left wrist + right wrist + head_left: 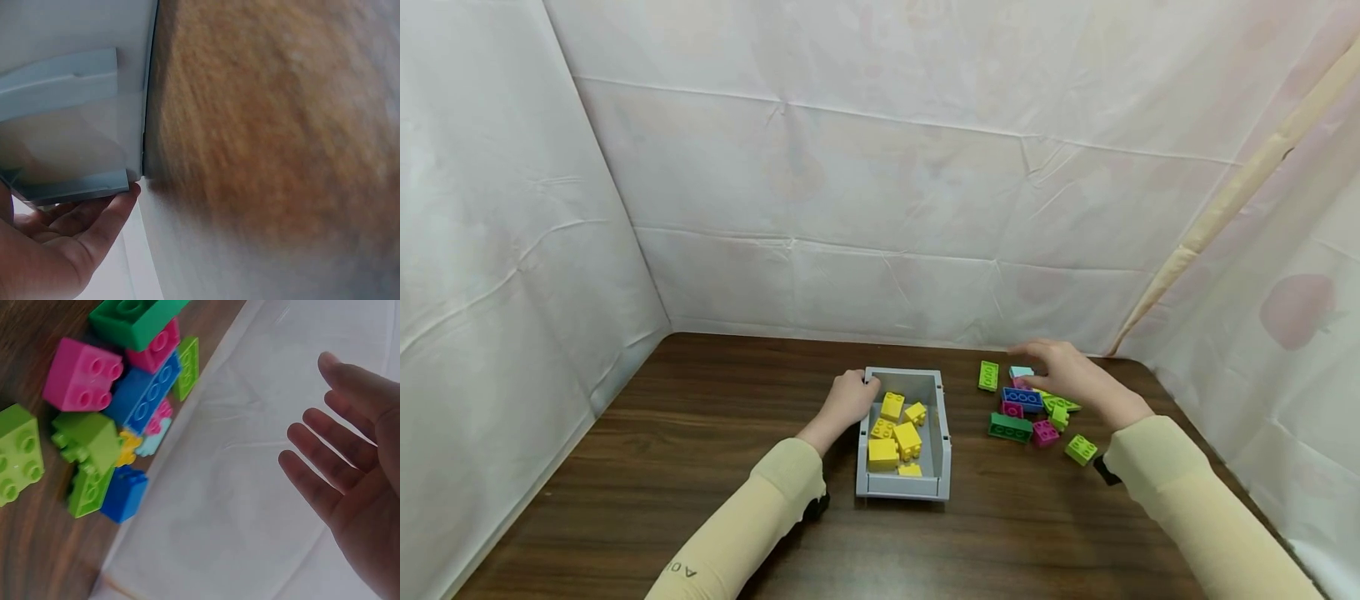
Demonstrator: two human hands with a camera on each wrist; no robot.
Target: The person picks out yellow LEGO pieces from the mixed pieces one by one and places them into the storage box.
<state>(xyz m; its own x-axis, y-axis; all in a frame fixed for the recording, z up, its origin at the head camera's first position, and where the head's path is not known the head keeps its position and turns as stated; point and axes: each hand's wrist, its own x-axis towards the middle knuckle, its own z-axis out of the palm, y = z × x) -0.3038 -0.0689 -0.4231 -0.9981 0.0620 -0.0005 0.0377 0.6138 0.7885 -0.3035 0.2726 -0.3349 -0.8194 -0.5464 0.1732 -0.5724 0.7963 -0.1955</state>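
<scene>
A grey plastic bin (pixel 902 487) stands on the table with several yellow building bricks (pixel 907 439) inside. My left hand (pixel 848 397) grips its far left corner, the thumb over the rim. In the left wrist view, the fingers of that hand bend around the edge of the bin (pixel 62 137). To the right, my right hand (pixel 1067 377) hovers above a pile of coloured bricks, holding nothing. Its fingers are spread and relaxed in the right wrist view, apart from the blue brick (pixel 142 394), the pink brick (pixel 81 376) and the dark green brick (pixel 134 325).
A lime brick (pixel 1081 450) lies at the near right of the pile, and a flat lime brick (pixel 988 376) at its far left. A small yellow piece (pixel 128 445) shows among the pile. White sheeting (pixel 880 192) walls the dark wooden table (pixel 715 417) at the back and sides.
</scene>
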